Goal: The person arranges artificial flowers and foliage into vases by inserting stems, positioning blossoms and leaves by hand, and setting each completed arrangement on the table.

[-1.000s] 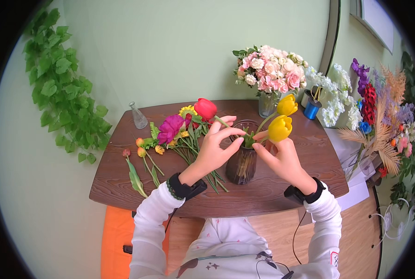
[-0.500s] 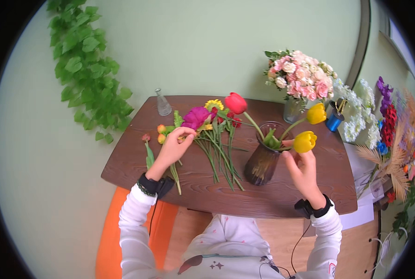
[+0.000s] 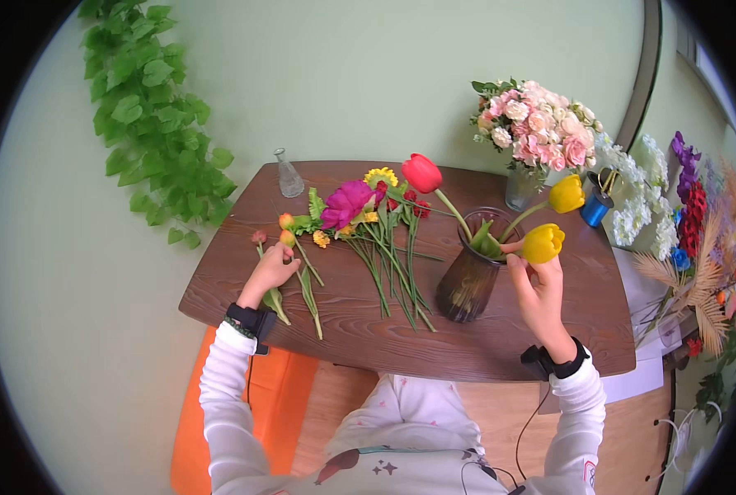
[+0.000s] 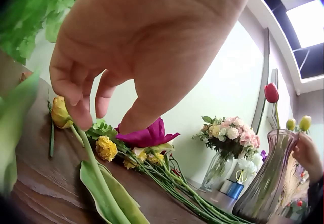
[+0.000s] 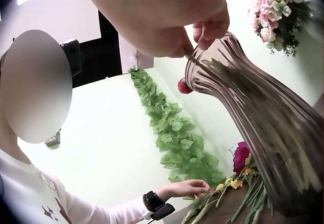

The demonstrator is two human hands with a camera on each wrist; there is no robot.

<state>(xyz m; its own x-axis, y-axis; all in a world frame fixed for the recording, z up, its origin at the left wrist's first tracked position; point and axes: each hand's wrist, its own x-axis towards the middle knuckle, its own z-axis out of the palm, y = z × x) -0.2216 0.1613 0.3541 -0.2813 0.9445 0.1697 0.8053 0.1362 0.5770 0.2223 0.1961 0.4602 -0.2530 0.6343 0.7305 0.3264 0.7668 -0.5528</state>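
Note:
My left hand (image 3: 271,272) is over the left of the table, beside a small yellow-orange tulip (image 3: 287,238). In the left wrist view its thumb stands apart from the bent fingers, and a fingertip overlaps the stem just below that bloom (image 4: 61,113). At the mouth of a dark ribbed glass vase (image 3: 467,285), my right hand (image 3: 541,301) pinches the stem of the lower yellow tulip (image 3: 543,243). A second yellow tulip (image 3: 566,194) leans right out of the vase, and a red tulip (image 3: 422,173) leans left.
Loose stems with a purple flower (image 3: 350,205) and a yellow flower (image 3: 380,177) lie mid-table. A small clear bottle (image 3: 289,177) stands at the back left. Behind the vase are a pink bouquet (image 3: 541,132) and a blue ribbon spool (image 3: 596,209).
My left hand has let go of the red tulip, now in the vase, and moved left and down to the small tulips. The right hand stays at the vase mouth. The view has swung left.

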